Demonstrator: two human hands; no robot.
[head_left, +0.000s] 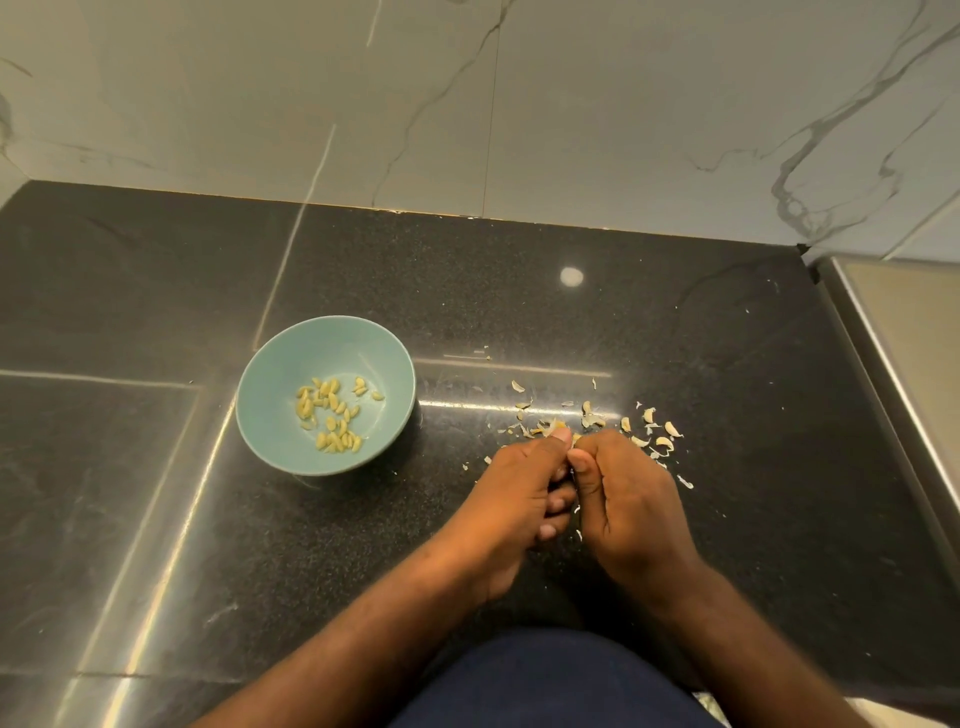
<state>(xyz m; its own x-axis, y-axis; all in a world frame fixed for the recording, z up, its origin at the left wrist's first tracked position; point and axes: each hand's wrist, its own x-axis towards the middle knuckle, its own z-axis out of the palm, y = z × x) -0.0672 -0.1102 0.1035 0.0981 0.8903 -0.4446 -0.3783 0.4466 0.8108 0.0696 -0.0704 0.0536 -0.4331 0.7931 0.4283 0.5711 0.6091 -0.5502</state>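
Pinching one seed (575, 439): two hands (519, 493) (626, 499).

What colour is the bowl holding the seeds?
Pale teal, a plain blue-green, for the bowl; the seeds inside are yellowish green. Head view shows it best.

A home kitchen: black granite counter (571, 322), marble wall tiles (623, 104), seed bowl (270, 395)

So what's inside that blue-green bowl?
A loose scatter of pale yellow-green seeds lies on the floor of the bowl, nothing else. Nothing covers the inside, so all of it shows.
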